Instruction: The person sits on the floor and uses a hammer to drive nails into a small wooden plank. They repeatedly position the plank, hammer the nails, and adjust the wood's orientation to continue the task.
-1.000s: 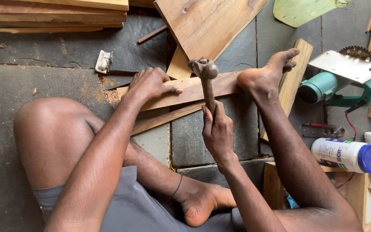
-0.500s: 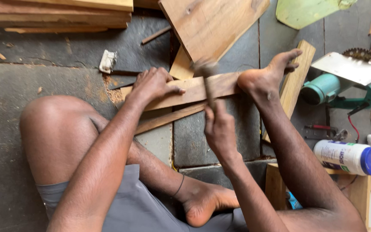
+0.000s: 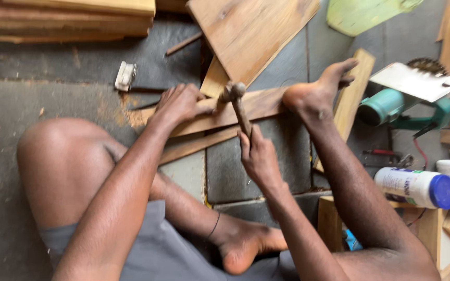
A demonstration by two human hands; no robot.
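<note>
The right hand (image 3: 259, 156) is closed around a hammer (image 3: 238, 106), head over the wooden strip (image 3: 225, 117). The left hand (image 3: 180, 104) presses flat on that strip, which runs left to right.

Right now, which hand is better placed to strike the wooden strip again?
Right. The right hand grips the hammer, its head at the wooden strip; the left hand presses the strip down.

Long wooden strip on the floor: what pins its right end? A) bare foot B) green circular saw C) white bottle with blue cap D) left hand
A: the bare foot presses on the right end of the long wooden strip, while the left hand holds it further left and the right hand grips the wooden-handled hammer.
</note>
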